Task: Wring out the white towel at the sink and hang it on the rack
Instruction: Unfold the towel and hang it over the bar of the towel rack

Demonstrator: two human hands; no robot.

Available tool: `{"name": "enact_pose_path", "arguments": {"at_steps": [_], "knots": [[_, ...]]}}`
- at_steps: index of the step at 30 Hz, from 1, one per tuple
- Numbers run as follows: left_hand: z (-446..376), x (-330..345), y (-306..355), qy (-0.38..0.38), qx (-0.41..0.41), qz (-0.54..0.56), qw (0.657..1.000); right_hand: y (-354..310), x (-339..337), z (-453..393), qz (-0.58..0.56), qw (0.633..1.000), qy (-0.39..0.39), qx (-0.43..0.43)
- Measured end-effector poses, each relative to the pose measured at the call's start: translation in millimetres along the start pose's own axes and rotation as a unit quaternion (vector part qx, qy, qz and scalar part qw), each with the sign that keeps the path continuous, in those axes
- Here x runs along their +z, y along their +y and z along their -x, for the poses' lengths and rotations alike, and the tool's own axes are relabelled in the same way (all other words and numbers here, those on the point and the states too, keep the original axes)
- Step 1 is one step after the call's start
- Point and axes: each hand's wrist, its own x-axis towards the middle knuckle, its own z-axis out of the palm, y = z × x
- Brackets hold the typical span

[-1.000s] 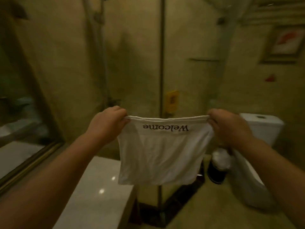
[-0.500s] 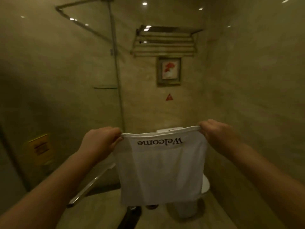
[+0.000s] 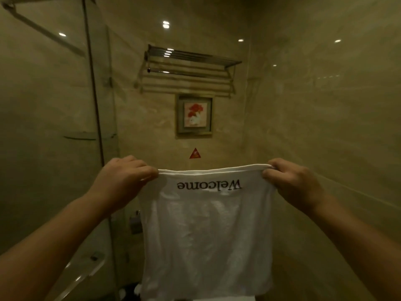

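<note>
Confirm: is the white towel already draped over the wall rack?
No. The white towel hangs spread between the left hand and right hand, well below the rack, which is bare.

A thin, matt white cloth towel (image 3: 206, 235) is seen below a polished metal rack (image 3: 188, 68), which is mounted on glossy, marbled beige wall tiles (image 3: 314, 116) beside a smooth glass panel (image 3: 43, 127).

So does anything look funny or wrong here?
One thing: the word "Welcome" on the white towel is upside down, so the towel is held the wrong way up. The left hand and right hand pinch its top corners. The rack and the flower picture look straight.
</note>
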Motion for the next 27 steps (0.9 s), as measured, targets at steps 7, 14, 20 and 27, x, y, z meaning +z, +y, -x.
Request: {"name": "enact_pose_path", "arguments": {"at_steps": [7, 14, 20, 27], "knots": [[-80, 69, -81, 0.004, 0.016, -0.057, 0.998, 66, 96, -83, 0.006, 1.000, 0.016, 0.008], [-165, 130, -155, 0.005, -0.011, -0.092, 0.996, 139, 187, -172, 0.021, 0.998, 0.054, 0.002], [-242, 189, -204, 0.004, -0.058, -0.188, 0.980, 211, 272, -250, 0.056, 0.996, 0.074, -0.015], [-307, 219, -249, -0.021, -0.097, -0.292, 0.951, 262, 329, -327, 0.035, 0.998, 0.057, 0.009]]}}
